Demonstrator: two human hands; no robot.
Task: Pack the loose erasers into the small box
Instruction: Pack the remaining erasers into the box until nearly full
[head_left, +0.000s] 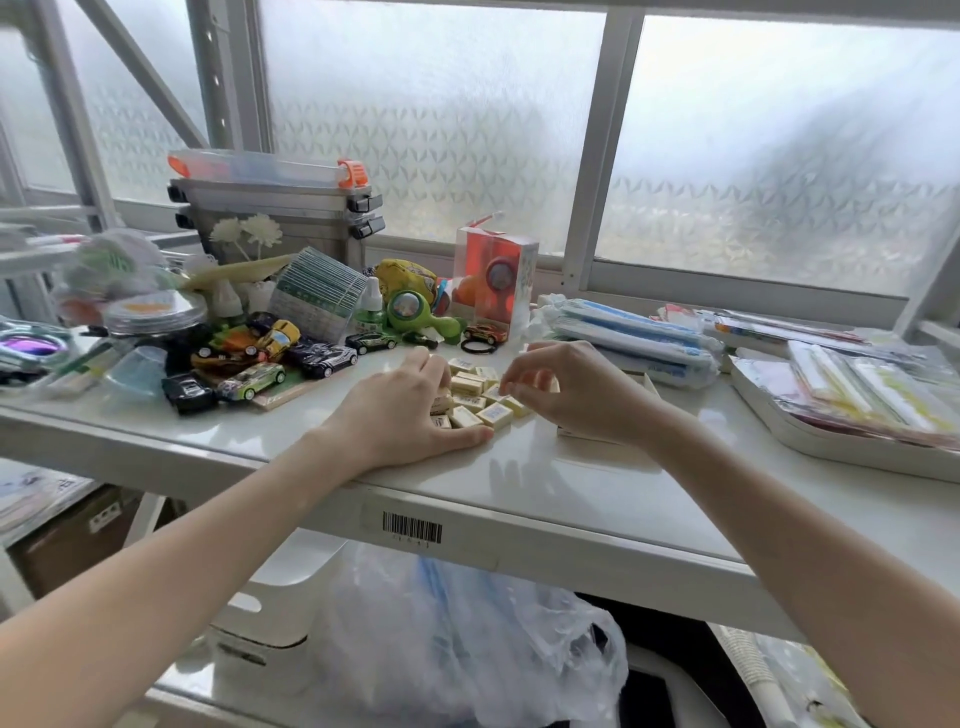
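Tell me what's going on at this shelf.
A person is gathering loose erasers on a white shelf. The left hand lies flat on the shelf, cupped against the pile's left side. The right hand hovers over the right side, fingers curled as if picking one up. A small box sits mostly hidden behind that hand. Toy cars crowd the left.

Both hands lie on the white surface (545, 478) around a cluster of erasers (475, 397). The left hand (400, 410) rests flat beside them. The right hand (566, 387) hovers with curled fingers, partly hiding the box (647, 382).
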